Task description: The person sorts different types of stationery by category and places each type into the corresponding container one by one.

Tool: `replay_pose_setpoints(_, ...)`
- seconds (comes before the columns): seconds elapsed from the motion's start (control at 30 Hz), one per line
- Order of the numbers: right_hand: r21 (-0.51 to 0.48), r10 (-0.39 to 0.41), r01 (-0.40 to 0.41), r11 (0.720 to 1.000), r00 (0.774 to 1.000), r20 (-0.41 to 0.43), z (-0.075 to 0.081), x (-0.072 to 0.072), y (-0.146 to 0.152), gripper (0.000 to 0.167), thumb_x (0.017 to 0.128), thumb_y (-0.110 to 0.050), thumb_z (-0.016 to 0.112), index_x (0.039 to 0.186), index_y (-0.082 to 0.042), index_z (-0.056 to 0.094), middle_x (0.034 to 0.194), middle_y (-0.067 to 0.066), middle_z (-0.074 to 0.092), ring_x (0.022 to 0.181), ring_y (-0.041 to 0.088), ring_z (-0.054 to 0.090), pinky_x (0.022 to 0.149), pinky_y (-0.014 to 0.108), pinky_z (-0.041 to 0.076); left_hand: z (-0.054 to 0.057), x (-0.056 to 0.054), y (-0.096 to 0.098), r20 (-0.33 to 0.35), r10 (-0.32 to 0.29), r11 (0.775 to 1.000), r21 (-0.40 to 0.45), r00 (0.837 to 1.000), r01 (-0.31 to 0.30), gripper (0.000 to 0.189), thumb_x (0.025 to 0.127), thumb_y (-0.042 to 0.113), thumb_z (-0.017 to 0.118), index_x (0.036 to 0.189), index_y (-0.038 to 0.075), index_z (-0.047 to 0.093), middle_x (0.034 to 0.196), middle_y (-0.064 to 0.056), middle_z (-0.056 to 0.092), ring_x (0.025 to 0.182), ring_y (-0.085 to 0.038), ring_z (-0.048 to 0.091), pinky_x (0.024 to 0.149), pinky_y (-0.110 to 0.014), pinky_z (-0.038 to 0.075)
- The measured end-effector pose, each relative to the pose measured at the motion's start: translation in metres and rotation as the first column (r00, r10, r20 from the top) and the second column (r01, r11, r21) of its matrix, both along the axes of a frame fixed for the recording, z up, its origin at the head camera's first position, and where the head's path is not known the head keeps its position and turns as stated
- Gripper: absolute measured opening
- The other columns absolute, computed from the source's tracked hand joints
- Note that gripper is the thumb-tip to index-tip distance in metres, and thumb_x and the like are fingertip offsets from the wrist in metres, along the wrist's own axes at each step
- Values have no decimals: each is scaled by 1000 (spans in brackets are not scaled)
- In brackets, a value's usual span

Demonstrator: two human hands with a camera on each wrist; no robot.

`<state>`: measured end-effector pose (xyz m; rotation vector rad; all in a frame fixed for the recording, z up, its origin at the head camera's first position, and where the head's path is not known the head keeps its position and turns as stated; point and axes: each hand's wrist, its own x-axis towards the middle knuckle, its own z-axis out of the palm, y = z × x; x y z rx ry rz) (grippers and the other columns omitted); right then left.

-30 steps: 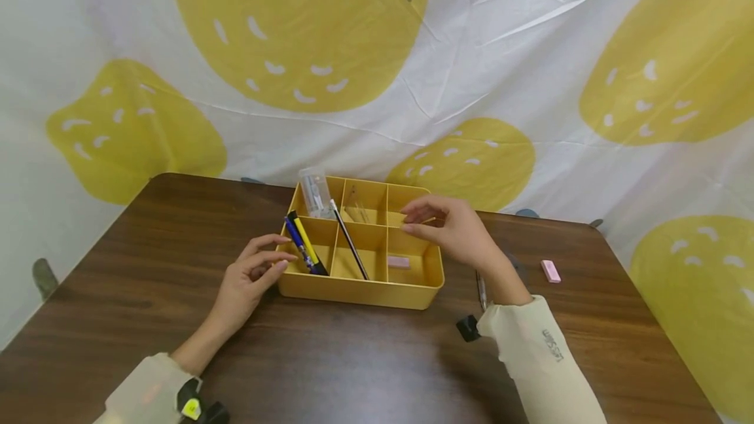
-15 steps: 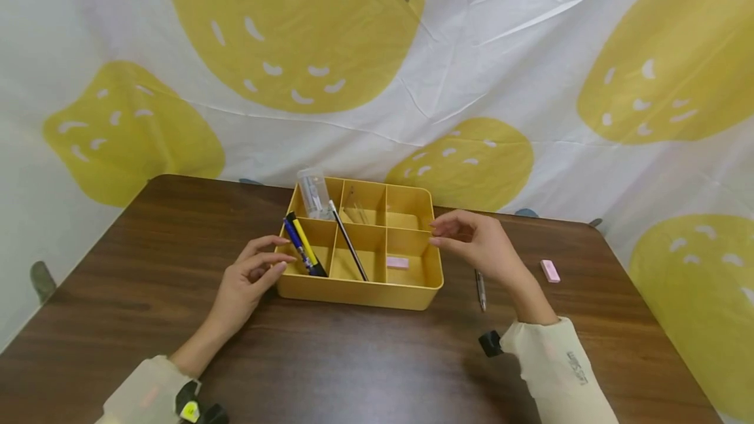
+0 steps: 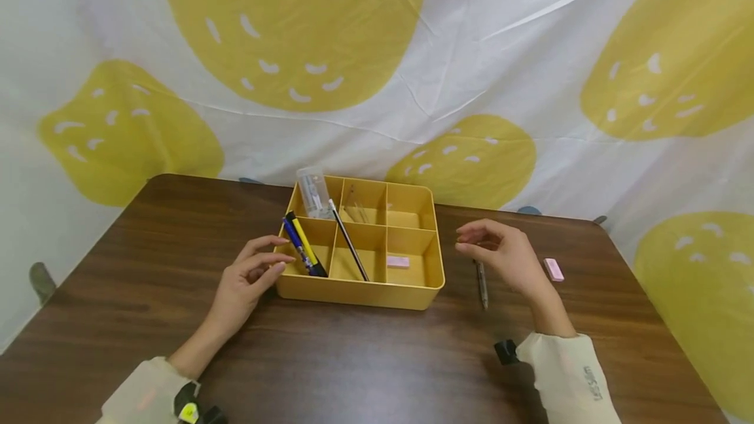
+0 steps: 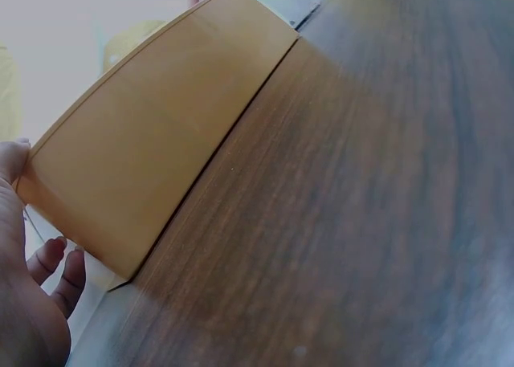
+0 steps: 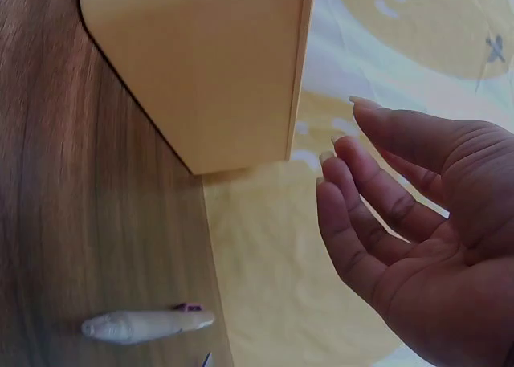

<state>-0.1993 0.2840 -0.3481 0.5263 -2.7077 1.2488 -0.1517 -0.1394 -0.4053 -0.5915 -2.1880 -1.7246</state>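
Observation:
A yellow six-compartment organizer box [image 3: 353, 292] stands on the table. My left hand [image 3: 250, 280] rests at its left side, fingertips right at the rim; in the left wrist view a fingertip meets the rim corner. A blue pen [image 3: 297, 241] and a yellow-and-black marker [image 3: 307, 244] lean in the front left compartment. A dark pencil [image 3: 349, 241] slants in the front middle one, and a pink eraser [image 3: 397, 262] lies in the front right. My right hand [image 3: 509, 254] hovers right of the box, fingers loosely bent and holding nothing, near a grey pen [image 3: 482, 285].
A clear plastic case [image 3: 313, 194] tilts up from the back left compartment. Thin, see-through pieces [image 3: 355, 209] stand in the back middle one. Another pink eraser [image 3: 554, 269] lies on the brown table [image 3: 365, 365] at right. A lemon-print curtain [image 3: 459, 84] hangs behind.
My right hand has moved from over the box's right compartments out to the right, beyond its edge, uncovering the pen on the table. The left hand has stayed at the box.

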Motion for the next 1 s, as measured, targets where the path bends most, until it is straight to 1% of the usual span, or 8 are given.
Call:
replay_pose_setpoints(0.13, -3, -20, 20, 1000, 1000, 10, -4, -2, 6, 28, 86, -26, 73, 111, -15, 67, 101, 1, 68, 92, 17, 63, 81, 33, 51, 1, 0, 0, 0, -3, 1000, 7, 1000, 3, 14, 92, -3, 59, 101, -7, 69, 126, -17, 51, 99, -7, 54, 70, -22, 46)
replay_pose_setpoints(0.3, 3, -68, 68, 998, 998, 14, -10, -6, 12, 29, 85, -25, 75, 110, -14, 66, 98, 1, 68, 89, 17, 64, 76, 26, 51, 0, 0, -1, 4, -3, 1000, 8, 1000, 3, 14, 92, -2, 59, 102, -7, 69, 126, -16, 50, 101, -7, 53, 70, -21, 46)
replay_pose_setpoints(0.43, 38, -103, 102, 994, 995, 16, -19, -11, 18, 31, 85, -26, 74, 110, -11, 66, 96, 4, 68, 88, 21, 64, 74, 24, 51, 0, 0, -1, 4, -7, 1000, 10, 1000, 7, 14, 92, -3, 59, 102, -7, 69, 127, -16, 50, 101, -7, 53, 70, -22, 46)
replay_pose_setpoints(0.57, 56, -145, 142, 988, 989, 37, -30, -15, 25, 38, 85, -30, 74, 114, -7, 64, 98, 7, 67, 90, 22, 64, 74, 23, 50, -1, 0, 0, 0, -10, 1000, 14, 1000, 10, 14, 92, -3, 59, 102, -7, 69, 126, -16, 50, 99, -7, 53, 70, -22, 46)
replay_pose_setpoints(0.67, 56, -193, 189, 980, 980, 58, -38, -18, 28, 45, 85, -32, 74, 118, -4, 62, 100, 10, 66, 92, 23, 63, 74, 22, 48, -1, -1, 0, -5, -11, 1000, 19, 1000, 11, 14, 92, -4, 59, 101, -7, 68, 126, -17, 50, 99, -7, 53, 70, -21, 46)
replay_pose_setpoints(0.77, 37, -250, 247, 968, 965, 82, -44, -19, 28, 50, 84, -32, 75, 121, -2, 59, 105, 13, 64, 95, 23, 61, 75, 20, 47, -1, -1, 0, -9, -12, 1000, 20, 1000, 12, 14, 91, -4, 59, 101, -7, 69, 126, -17, 51, 100, -8, 53, 69, -22, 45)
replay_pose_setpoints(0.9, 24, -312, 311, 950, 946, 89, -50, -21, 28, 54, 83, -30, 76, 123, 0, 57, 110, 16, 62, 96, 24, 59, 74, 17, 45, -1, 0, 0, -6, -7, 1000, 15, 1000, 7, 14, 92, -3, 59, 101, -6, 69, 126, -17, 51, 101, -8, 53, 69, -22, 45)
replay_pose_setpoints(1.0, 30, -336, 334, 942, 938, 89, -53, -23, 28, 54, 82, -28, 77, 123, 1, 57, 110, 17, 62, 95, 25, 59, 73, 16, 45, 0, 0, 0, 0, -5, 1000, 14, 1000, 5, 14, 92, -2, 59, 101, -6, 69, 127, -16, 51, 102, -8, 52, 69, -22, 45)
